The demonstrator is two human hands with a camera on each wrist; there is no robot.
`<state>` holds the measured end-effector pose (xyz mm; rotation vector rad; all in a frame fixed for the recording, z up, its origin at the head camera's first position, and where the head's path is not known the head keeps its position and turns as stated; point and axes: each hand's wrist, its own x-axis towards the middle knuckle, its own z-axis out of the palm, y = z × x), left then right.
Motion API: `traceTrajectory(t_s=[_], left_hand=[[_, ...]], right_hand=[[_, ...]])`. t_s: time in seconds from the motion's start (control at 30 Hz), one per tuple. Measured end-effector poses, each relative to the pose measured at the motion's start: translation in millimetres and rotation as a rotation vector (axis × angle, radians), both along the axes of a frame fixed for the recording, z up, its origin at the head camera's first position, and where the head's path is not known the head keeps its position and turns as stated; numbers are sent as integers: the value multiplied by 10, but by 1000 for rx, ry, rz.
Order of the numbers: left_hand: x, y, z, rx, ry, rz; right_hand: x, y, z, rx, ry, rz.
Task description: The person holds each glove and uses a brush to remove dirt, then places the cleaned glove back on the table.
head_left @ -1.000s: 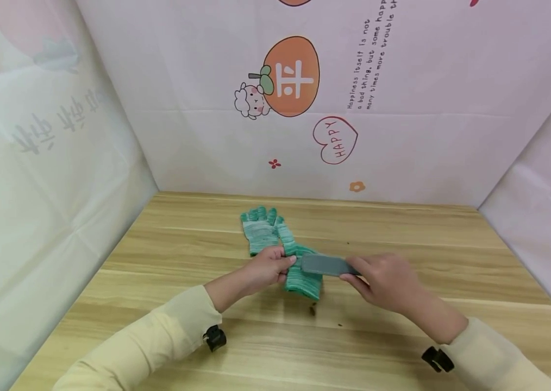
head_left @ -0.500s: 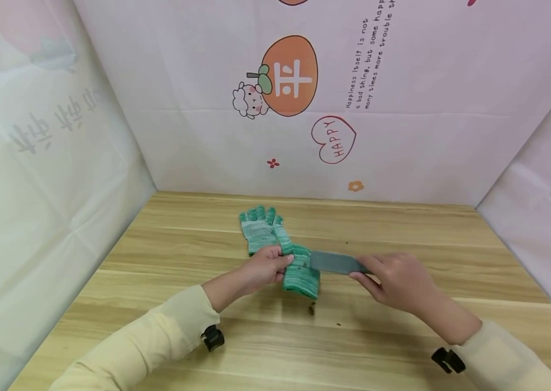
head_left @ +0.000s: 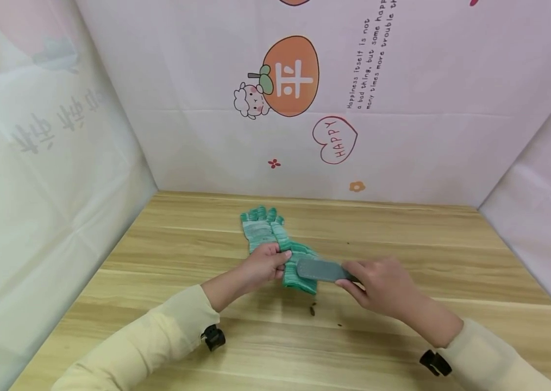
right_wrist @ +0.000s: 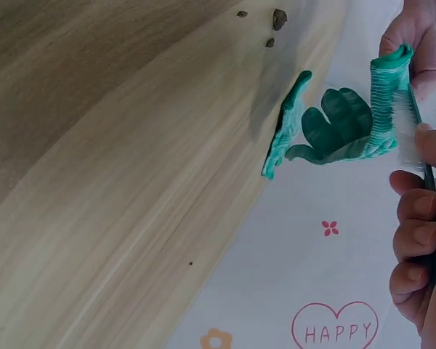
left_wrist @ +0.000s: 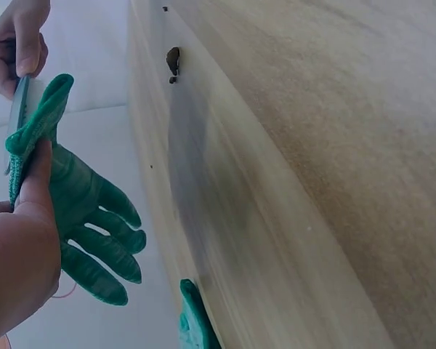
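Observation:
My left hand [head_left: 262,267] grips a green-and-white knit glove [head_left: 299,284], thumb on top, just below the cuff. The left wrist view shows the glove's darker green coated palm and fingers [left_wrist: 105,240] hanging down, off the tabletop. In my right hand [head_left: 385,285] is a grey-backed brush [head_left: 321,270]. Its white bristles [right_wrist: 405,131] touch the glove's ribbed cuff in the right wrist view. The brush back hides part of the glove from the head camera. A second matching glove [head_left: 257,231] lies on the table beyond my left hand, fingers pointing away.
Brown crumbs [head_left: 312,310] lie on the wooden table [head_left: 197,250] below the held glove, with a smaller speck [head_left: 339,325] to their right. A printed white sheet [head_left: 197,146] stands along the table's back edge, and more white sheets flank both sides.
The brush slid right across the glove, then came back left over it and slightly nearer to me. My left hand has barely moved and keeps its grip.

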<state>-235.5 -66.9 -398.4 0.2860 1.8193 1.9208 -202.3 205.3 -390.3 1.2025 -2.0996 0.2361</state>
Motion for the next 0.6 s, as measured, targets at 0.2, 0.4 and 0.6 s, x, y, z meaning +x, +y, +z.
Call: traceTrajectory(t_s=[0.2, 0.4, 0.6], left_hand=[[-6, -20, -18, 13, -3, -6], [-10, -21, -18, 21, 8, -14], [1, -25, -8, 18, 18, -21]], right_hand=[[39, 54, 27, 51, -78, -18], [33, 89, 91, 82, -119, -23], [35, 101, 127, 102, -133, -30]])
